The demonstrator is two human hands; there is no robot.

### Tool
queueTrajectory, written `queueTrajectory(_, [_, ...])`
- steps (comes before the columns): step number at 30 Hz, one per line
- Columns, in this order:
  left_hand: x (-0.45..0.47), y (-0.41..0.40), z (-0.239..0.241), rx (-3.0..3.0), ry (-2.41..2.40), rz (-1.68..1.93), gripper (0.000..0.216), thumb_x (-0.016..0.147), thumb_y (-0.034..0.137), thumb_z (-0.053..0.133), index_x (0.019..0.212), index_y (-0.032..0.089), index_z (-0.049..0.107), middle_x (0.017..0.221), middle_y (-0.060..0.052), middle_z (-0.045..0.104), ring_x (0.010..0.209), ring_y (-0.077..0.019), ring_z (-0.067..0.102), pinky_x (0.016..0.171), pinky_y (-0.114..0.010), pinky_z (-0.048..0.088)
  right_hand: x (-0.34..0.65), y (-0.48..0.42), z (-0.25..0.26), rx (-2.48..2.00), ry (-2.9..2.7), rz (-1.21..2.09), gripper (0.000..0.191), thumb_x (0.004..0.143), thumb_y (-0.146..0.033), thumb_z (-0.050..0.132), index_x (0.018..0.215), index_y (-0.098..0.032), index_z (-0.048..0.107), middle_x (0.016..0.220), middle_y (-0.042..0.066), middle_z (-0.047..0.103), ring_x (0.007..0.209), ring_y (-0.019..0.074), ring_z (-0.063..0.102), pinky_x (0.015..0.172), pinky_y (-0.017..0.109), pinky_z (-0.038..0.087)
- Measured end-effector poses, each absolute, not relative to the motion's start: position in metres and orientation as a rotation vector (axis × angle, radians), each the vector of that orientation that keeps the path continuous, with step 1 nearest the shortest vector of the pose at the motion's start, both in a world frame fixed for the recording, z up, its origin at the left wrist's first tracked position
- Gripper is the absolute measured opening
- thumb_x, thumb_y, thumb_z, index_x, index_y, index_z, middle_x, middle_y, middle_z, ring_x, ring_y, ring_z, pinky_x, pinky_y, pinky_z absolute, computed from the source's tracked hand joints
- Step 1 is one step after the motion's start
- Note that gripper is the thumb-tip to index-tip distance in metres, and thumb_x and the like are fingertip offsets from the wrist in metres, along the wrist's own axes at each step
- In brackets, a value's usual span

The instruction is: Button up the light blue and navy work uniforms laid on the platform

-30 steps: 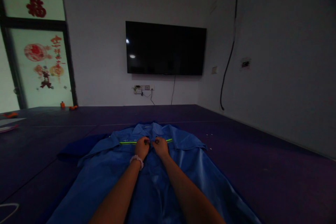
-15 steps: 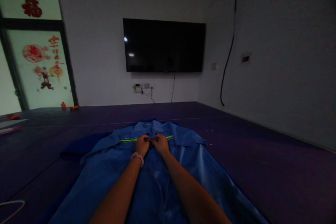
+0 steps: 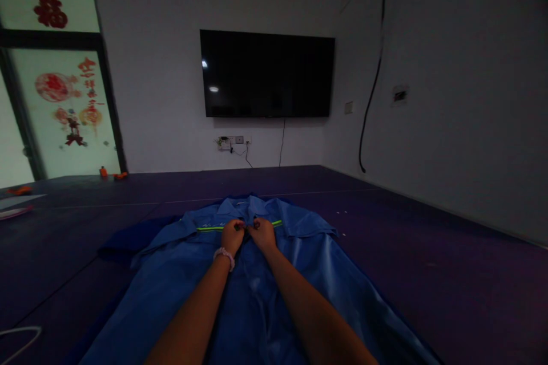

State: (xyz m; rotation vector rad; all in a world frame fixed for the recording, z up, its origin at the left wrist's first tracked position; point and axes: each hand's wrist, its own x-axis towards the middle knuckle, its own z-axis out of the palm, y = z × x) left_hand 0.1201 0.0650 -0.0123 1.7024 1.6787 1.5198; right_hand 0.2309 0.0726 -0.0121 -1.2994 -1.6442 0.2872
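Note:
A blue work shirt (image 3: 317, 262) with a collar and a thin yellow-green chest stripe lies spread in front of me, collar at the far end. My left hand (image 3: 232, 235), with a pale pink band on its wrist, pinches the shirt's front placket just below the collar. Close beside it, my right hand (image 3: 262, 234) pinches the other side of the front opening. The fingertips of both hands nearly meet at the middle of the chest. Any button between them is too small and dark to make out. A darker blue cloth (image 3: 137, 235) shows beyond the shirt's left sleeve.
The shirt lies on a dark purple surface (image 3: 411, 251). A white cable loop (image 3: 25, 329) is at the lower left. Small orange objects (image 3: 103, 171) stand near the glass door. A television (image 3: 268, 74) hangs on the far wall; a black cable (image 3: 371, 102) hangs at the right.
Almost nothing differs. Both hands stay at the same spot on the shirt front, with only slight finger movement, and the view has shifted very slightly.

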Motion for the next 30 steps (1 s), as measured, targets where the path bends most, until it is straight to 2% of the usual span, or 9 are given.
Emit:
queueTrajectory(11, [0.1198,0.0595,-0.0078,1.716,1.692,1.508,0.017,0.069,0.008,0.052,0.078,0.014,0.065,0.086,-0.007,0.068,0.084,-0.0160,0.061,0.078,-0.027,0.045,0.2295,0.0693,-0.0112,-1.286,-1.665,0.318,0.005,0.065,-0.020,0.057,0.063,-0.017,0.059,0.057,-0.001,0.059,0.053,0.0101,0.051,0.048,0.018,0.030])
queueTrajectory(25, [0.1205,0.0590,-0.0077,1.694,1.706,1.494,0.017,0.068,0.008,0.052,0.075,0.016,0.065,0.082,-0.004,0.068,0.081,-0.0149,0.062,0.075,-0.025,0.045,0.2308,0.0709,-0.0123,-1.318,-1.676,0.287,0.013,0.064,-0.015,0.055,0.051,-0.017,0.052,0.047,-0.004,0.049,0.046,0.0084,0.043,0.045,0.018,0.024])
queueTrajectory(30, [0.1211,0.0594,-0.0080,1.677,1.705,1.515,0.018,0.068,0.008,0.051,0.077,0.015,0.065,0.084,-0.005,0.068,0.082,-0.0150,0.061,0.075,-0.025,0.045,0.2320,0.0717,-0.0113,-1.338,-1.652,0.268,0.014,0.064,-0.012,0.053,0.051,-0.016,0.052,0.048,-0.002,0.051,0.047,0.0090,0.044,0.045,0.019,0.024])
